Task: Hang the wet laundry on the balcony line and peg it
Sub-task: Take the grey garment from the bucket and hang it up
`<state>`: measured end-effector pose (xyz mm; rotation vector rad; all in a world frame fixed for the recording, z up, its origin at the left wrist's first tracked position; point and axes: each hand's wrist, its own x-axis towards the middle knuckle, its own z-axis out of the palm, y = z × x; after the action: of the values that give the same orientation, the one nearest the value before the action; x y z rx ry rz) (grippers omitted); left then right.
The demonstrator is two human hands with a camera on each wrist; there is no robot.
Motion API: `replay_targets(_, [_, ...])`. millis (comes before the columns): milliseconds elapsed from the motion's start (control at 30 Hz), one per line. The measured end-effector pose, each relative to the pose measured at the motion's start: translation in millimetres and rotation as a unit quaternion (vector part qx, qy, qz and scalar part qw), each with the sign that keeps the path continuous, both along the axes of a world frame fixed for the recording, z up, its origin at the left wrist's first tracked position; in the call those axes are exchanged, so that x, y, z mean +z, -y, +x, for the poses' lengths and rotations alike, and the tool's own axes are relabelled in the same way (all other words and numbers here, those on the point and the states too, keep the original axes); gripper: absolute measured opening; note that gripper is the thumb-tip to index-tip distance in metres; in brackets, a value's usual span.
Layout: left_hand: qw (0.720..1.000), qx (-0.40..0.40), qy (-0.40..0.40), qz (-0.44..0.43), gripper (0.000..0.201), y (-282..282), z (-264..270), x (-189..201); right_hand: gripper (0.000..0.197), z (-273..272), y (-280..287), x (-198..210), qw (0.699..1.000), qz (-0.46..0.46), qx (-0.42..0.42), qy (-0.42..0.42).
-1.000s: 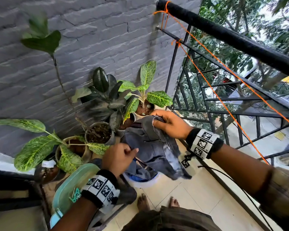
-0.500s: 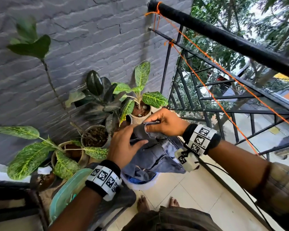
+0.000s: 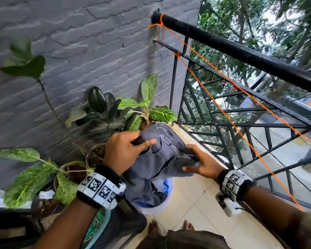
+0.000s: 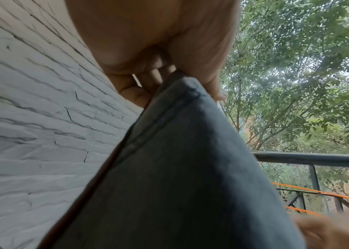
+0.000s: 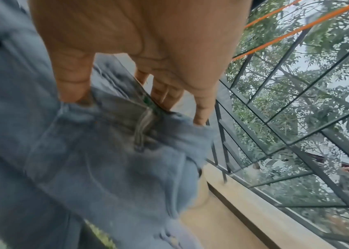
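A wet pair of grey jeans (image 3: 162,155) hangs bunched between my hands above a white and blue basin (image 3: 151,207). My left hand (image 3: 142,141) grips its upper left edge, thumb on top; in the left wrist view the hand (image 4: 179,74) pinches a stitched fold of the jeans (image 4: 179,168). My right hand (image 3: 192,159) grips the lower right part; in the right wrist view this hand (image 5: 137,104) has its thumb pressed into the jeans (image 5: 105,160). Two orange lines (image 3: 223,112) run along the black railing (image 3: 241,53) to the right, apart from the jeans.
Potted plants (image 3: 115,114) stand along the grey brick wall (image 3: 79,42) ahead and to the left. A teal tub (image 3: 97,225) sits at lower left on a dark seat. My bare feet (image 3: 154,229) stand on the beige tiles. The railing closes off the right side.
The left hand rose and took the top edge of the jeans. The right hand left the top edge and now grips lower, on the right. The jeans came up and turned.
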<state>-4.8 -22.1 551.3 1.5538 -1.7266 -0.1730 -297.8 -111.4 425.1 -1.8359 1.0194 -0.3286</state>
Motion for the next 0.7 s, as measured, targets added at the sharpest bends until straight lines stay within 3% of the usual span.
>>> replay_targets(67, [1.000,-0.004,0.018,-0.004,0.055,3,-2,9,0.091,-9,-1,-21,0.993,-0.070,0.005,-0.094])
replay_targets(167, [1.000,-0.004,0.031,0.002,0.059,6,-7,15,0.090,-7,1,-31,0.972,-0.163,-0.027,-0.167])
replay_targets(333, [0.996,0.079,-0.036,0.014,0.073,9,-11,12,0.041,-10,14,-30,0.952,-0.214,-0.057,-0.210])
replay_targets(433, [0.984,0.140,-0.106,0.013,0.077,10,-6,11,0.050,-20,21,-12,0.945,-0.258,-0.064,-0.192])
replay_targets(567, [0.971,0.183,-0.151,0.005,0.081,6,15,2,0.058,-36,29,6,0.966,-0.223,-0.018,-0.129])
replay_targets(700, [0.966,0.184,-0.180,0.018,0.072,-4,24,-4,0.055,-42,33,15,0.932,-0.323,0.048,-0.156])
